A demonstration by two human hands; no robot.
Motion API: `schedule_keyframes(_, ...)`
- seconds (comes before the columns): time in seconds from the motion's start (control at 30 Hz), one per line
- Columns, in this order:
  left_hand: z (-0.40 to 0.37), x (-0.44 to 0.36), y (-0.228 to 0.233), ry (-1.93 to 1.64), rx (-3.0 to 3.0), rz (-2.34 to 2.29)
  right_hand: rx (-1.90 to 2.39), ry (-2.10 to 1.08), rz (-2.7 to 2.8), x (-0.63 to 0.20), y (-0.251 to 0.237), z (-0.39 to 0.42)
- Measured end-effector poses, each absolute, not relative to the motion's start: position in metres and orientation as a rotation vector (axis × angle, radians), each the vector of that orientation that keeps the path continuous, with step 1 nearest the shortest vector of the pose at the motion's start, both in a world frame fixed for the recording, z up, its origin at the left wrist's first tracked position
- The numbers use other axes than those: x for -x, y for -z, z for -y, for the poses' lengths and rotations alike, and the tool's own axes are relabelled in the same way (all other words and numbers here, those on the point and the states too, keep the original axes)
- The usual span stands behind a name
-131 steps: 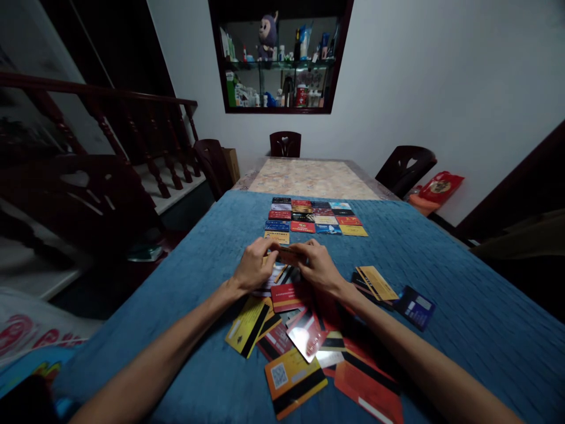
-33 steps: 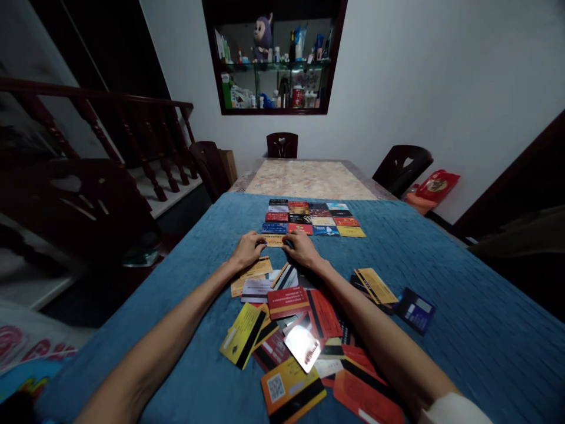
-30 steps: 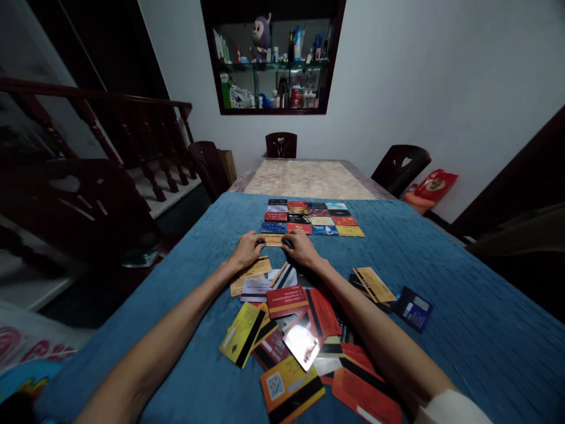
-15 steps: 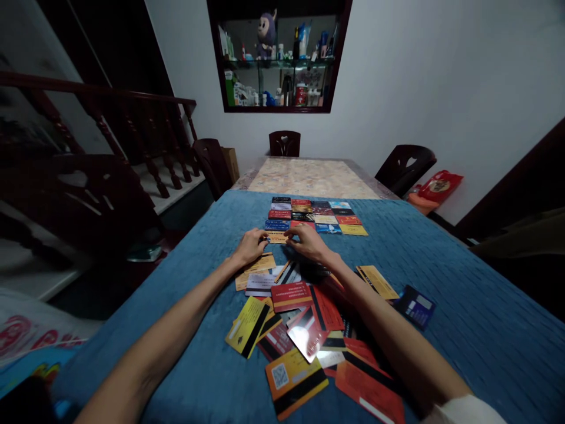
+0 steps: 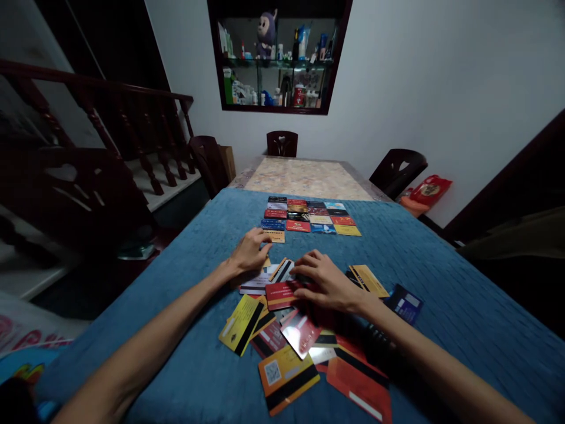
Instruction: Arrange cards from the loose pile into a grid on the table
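Hands over a loose heap of plastic cards (image 5: 291, 335) on the blue quilted cloth (image 5: 441, 282) that covers the desk.

Left hand (image 5: 250, 252): far-left of the heap's top edge, fingers curled downward, tips resting by a yellow card (image 5: 276, 236) that lies alone below the sorted grid of cards (image 5: 309, 215). Grip half pressed together; whether it pinches anything, cannot tell.

Heap: cards overlapped at mixed angles, several face-down with black stripes showing; a glossy red card (image 5: 301, 333) glares near the middle.

Right hand (image 5: 329, 284): laid flat on the heap's upper right, fingers spread, tips on a red card with small print (image 5: 281, 294). Grip open, nothing pinched.

Orientation: the red card's long axis runs left–right, tilted slightly, its left short edge pointing toward the left hand. The yellow card lies long axis left–right, in line with the grid rows.

Risks, as judged:
- Slick overlapped cards; a sliding pull may drag neighbours along.
- The right forearm lies across the heap's right part; a sweep could scatter cards toward the dark blue card (image 5: 404, 302) lying right of the heap.
- The left hand is close to the grid; a nudge would skew the yellow card out of line.
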State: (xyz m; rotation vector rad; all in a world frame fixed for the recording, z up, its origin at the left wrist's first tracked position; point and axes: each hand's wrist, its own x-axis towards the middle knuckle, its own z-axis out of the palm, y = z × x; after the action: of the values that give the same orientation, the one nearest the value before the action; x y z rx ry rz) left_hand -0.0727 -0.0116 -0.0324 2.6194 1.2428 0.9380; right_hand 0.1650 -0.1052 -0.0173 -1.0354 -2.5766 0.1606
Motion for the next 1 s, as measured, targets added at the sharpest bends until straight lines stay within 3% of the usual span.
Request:
schedule_keyframes(0.2, 0.050, 0.059, 0.026, -0.794, -2.774, -0.871, 1.057, -0.206, 2.564, -0.165, 0.024, 0.121)
schedule_keyframes(0.57, 0.085, 0.070, 0.013, -0.538, -2.890, -0.598, 1.023, -0.194, 2.524, -0.160, 0.040, 0.125)
schedule_keyframes(1.0, 0.082, 0.071, 0.021, -0.495, -2.870, -0.649, 1.011, 0.096, 2.449, -0.163, 0.052, 0.119)
